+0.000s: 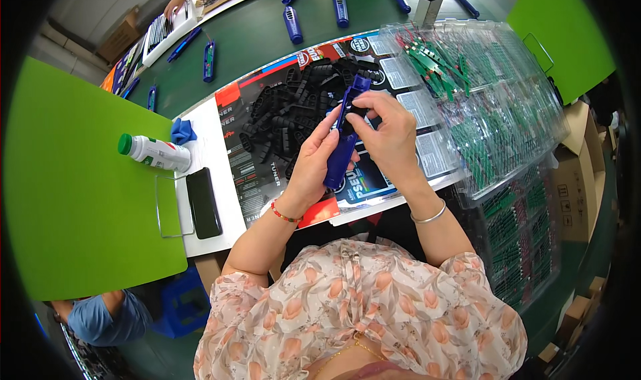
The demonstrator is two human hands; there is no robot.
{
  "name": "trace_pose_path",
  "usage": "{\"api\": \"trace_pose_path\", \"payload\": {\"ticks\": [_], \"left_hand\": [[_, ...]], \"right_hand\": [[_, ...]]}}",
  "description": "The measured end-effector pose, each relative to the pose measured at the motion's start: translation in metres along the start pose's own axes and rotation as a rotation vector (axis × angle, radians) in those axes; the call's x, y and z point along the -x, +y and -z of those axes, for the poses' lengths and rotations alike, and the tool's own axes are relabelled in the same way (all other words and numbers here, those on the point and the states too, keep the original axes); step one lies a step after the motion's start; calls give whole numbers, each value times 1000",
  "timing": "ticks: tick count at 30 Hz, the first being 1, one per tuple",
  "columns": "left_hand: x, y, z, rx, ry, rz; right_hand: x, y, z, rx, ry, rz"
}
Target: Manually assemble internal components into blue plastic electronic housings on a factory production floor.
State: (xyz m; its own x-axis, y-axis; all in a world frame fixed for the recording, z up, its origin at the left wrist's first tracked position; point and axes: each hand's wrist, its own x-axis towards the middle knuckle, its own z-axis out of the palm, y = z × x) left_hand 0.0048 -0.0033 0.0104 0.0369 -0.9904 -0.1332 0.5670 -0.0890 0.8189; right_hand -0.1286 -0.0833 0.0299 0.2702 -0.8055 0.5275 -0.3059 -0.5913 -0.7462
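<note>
A long blue plastic casing (339, 163) is held at a slant over the printed sheet, its upper end tilted away from me. My left hand (312, 158) wraps round the casing from the left, thumb along its side. The fingers of my right hand (390, 129) are pinched at the upper half of the casing, on a small black part (358, 107) set against its open side. My fingers partly hide that part, so I cannot tell how deep it sits. Just beyond my hands lies a heap of black ribbed plastic parts (284, 116).
At right, clear trays (497, 106) hold many green circuit boards (434, 59). A phone (203, 203) and a white bottle (157, 153) are on the left by a green divider (87, 186). More blue casings (292, 25) lie farther back, near another person's hand (175, 5).
</note>
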Motion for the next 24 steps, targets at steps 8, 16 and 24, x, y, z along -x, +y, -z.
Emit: {"api": "trace_pose_path", "payload": {"ticks": [8, 16, 24], "left_hand": [[0, -9, -1, -23, 1, 46], [-3, -24, 9, -100, -15, 5], [-7, -14, 9, 125, 11, 41]], "right_hand": [[1, 6, 5, -3, -55, -162], [7, -4, -1, 214, -62, -93], [-23, 8, 18, 95, -54, -63]]}}
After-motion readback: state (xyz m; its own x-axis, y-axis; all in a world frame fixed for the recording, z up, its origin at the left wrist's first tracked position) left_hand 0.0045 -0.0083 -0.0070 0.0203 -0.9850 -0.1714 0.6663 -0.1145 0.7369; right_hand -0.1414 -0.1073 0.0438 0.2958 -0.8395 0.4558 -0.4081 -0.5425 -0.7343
